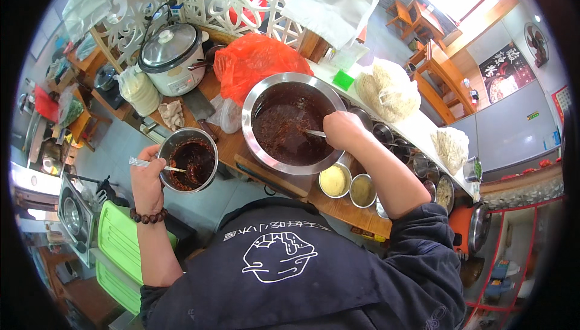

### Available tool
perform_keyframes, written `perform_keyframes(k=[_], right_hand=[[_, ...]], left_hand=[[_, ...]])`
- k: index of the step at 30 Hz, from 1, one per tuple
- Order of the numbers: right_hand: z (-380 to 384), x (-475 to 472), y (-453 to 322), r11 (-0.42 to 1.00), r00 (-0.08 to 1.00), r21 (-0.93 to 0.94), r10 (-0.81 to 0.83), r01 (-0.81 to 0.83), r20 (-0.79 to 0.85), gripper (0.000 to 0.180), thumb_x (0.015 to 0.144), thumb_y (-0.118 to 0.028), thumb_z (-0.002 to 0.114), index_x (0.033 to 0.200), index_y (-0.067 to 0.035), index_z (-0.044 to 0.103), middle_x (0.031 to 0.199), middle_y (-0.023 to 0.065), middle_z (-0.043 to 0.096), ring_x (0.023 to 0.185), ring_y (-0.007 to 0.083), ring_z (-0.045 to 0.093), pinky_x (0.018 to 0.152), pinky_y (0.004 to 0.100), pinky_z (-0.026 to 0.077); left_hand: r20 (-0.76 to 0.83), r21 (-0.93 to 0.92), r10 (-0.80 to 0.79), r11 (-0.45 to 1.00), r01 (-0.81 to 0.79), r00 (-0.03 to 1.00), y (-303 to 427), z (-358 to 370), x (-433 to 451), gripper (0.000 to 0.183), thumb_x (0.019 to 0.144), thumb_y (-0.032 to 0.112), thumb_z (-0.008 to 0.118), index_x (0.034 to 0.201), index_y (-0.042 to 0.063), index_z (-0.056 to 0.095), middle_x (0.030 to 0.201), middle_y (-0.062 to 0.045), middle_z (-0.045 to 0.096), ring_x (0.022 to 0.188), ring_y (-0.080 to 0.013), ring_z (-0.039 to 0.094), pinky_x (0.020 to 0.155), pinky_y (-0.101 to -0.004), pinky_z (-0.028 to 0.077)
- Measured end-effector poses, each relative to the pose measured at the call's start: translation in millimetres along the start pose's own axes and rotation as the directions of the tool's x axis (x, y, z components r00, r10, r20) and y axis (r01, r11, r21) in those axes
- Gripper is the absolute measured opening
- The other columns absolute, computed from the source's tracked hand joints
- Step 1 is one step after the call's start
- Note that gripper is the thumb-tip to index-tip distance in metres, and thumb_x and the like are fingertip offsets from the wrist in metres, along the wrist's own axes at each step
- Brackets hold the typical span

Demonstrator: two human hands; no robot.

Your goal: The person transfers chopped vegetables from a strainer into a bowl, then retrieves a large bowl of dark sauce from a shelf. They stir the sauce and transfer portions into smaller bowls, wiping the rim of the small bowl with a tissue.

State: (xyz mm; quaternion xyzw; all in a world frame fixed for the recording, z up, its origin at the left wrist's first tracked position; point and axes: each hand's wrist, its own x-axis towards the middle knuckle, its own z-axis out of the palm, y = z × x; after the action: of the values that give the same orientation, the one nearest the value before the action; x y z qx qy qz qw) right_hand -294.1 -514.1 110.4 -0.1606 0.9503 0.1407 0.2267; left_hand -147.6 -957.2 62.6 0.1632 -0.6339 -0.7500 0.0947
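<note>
My left hand grips a small steel pot by its left side, holding it off the counter. Dark red chili oil with flakes fills part of it, and a metal spoon leans in it with the handle across my thumb. A large steel basin sits on the wooden counter, holding a dark sauce with red flakes. My right hand is closed around the handle of a metal spoon at the basin's right rim; its bowl end is sunk in the sauce.
Behind the basin lies a red plastic bag, with a rice cooker to its left. A cleaver rests left of the basin. Seasoning tins line the near right, and bagged noodles lie on the white ledge.
</note>
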Motion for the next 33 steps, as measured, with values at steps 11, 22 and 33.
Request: perform_keyframes(k=[11,22,33], right_hand=[[-16.7,9.2,26.9,0.649,0.838,0.653,0.044,0.39,-0.544,0.024,0.089,-0.025,0.074,0.097,-0.002,0.078,0.09,0.0216,0.075,0.085,0.0337,0.074,0.079,0.0412,0.058],[-4.8,-10.8,-2.2,0.598,0.681,0.505,-0.097,0.623,-0.726,0.016,0.097,-0.017,0.068,0.102,-0.004,0.076,0.094,0.0186,0.075,0.082,0.0366,0.072,0.076,0.0413,0.058],[8.8,-42.7,-40.7,0.762,0.507,0.248,-0.12,0.599,-0.854,0.008,0.095,-0.015,0.064,0.094,-0.008,0.06,0.082,0.0144,0.064,0.075,0.0366,0.069,0.067,0.0483,0.057]], left_hand=[[-0.223,-0.067,0.042,0.996,-0.058,0.974,-21.2,40.4,-46.7,0.03,0.094,-0.001,0.059,0.123,-0.005,0.065,0.094,-0.006,0.071,0.077,-0.0114,0.067,0.068,-0.0249,0.054],[-0.253,-0.045,0.04,0.998,-0.053,0.967,-17.5,51.2,-61.9,0.03,0.092,-0.001,0.059,0.121,-0.007,0.065,0.094,-0.007,0.072,0.077,-0.0139,0.068,0.067,-0.0259,0.055],[-0.188,-0.049,0.015,0.999,-0.025,0.982,-11.5,56.2,-42.0,0.029,0.092,-0.001,0.058,0.12,-0.006,0.064,0.096,-0.009,0.071,0.078,-0.0162,0.07,0.069,-0.0285,0.058]])
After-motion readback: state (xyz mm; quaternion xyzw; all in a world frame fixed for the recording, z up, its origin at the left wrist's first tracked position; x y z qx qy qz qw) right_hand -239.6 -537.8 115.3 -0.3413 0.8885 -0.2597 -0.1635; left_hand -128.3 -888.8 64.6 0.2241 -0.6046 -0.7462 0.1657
